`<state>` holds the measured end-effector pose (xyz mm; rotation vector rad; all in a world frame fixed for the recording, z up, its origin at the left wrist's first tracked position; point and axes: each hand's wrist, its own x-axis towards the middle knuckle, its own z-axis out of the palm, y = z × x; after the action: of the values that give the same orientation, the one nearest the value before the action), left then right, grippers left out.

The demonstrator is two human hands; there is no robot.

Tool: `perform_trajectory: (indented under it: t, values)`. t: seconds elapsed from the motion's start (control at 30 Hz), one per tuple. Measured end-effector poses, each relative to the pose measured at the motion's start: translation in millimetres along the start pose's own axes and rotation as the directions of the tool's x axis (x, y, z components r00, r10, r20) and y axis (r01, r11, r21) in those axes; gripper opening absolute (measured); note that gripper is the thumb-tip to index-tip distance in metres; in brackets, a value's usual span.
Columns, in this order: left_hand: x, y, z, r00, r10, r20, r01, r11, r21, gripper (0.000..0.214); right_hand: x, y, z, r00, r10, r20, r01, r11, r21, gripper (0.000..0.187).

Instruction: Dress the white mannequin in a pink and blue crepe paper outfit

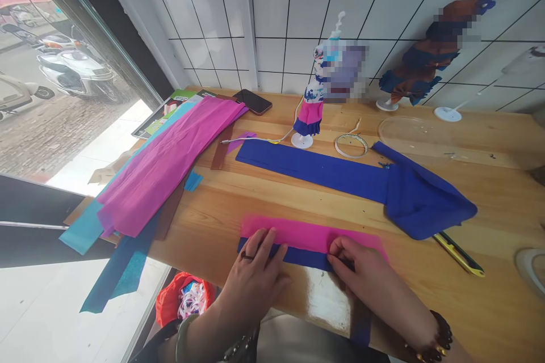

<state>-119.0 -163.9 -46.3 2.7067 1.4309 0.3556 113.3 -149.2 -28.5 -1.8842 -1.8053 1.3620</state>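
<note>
Pinched between thumb and forefinger of the right hand [361,264] is the lower edge of the pink strip [306,233], where it meets the blue strip [309,259]; whether both layers are caught I cannot tell. Holding nothing between its fingers, the left hand [258,272] rests on both strips toward their left end, fingertips down on the pink. Both strips lie near the bench's near edge, roughly parallel to it, the pink overlapping the blue, which shows as a band along the near side. A worn white patch [327,298] marks the bench [221,201] just below them, at the near edge.

Beyond the hands, a long blue length [315,167] stretches across the middle of the bench, its right end loosely folded over. From under that fold a cutter [462,255] points toward the near right corner. Between the long length and the far edge, a tape roll [351,146] lies flat.

Along the bench's left edge, a pink stack [166,164] lies slantwise over light blue sheets [80,229], with darker blue ends [113,278] hanging past the near left corner. A phone [254,101] lies at the far edge, just beside the top of the stack. Further right, two dressed stands [313,110] and one bare stand [447,114] line the far edge. Below the near edge, on the left, sits a red bag [168,300] with pale scraps in it.
</note>
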Motion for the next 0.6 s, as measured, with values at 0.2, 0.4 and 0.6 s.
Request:
perform_trajectory:
  t: [0.2,0.4,0.6]
  values:
    - [5,9,4.6,0.994,0.095,-0.044,-0.096,0.995,-0.024,0.047,1,-1,-1,0.999,-0.027,-0.02,0.026,0.998,-0.063,0.011]
    - [10,10,8.5,0.999,0.039,-0.01,-0.039,0.999,-0.034,0.044,2,0,-2,0.998,-0.055,-0.018,0.053,0.994,-0.097,0.012]
    - [8,11,6.9,0.993,0.048,-0.105,-0.05,0.999,-0.011,0.04,1,-3,-3,0.999,-0.048,-0.016,0.047,0.994,-0.095,0.012]
